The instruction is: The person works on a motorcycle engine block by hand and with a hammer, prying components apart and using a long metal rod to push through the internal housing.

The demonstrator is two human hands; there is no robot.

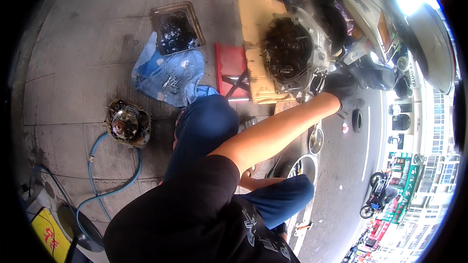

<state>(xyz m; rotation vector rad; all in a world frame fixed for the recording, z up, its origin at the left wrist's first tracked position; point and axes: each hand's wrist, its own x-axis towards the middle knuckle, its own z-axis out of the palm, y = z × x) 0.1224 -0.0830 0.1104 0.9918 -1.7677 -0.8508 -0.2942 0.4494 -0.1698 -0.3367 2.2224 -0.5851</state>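
My left arm reaches up and to the right, and its hand (341, 90) wears a dark glove. It is at the lower right edge of a large metal gearbox housing (319, 51), beside the scooter-like parts behind. Its fingers merge with the dark shapes there, so I cannot see what they grip. The housing's round opening shows blackened shafts, and it rests on a cardboard sheet (253, 24). My right hand does not show.
A pan (178, 29) of dark oil stands by a blue cloth (168, 75) with several bolts (170, 82). A removed gearbox part (127, 124) lies at left near a blue hose (134, 175). A red folding stool (231, 61), a metal bowl (312, 165) and a tyre (357, 120) are nearby.
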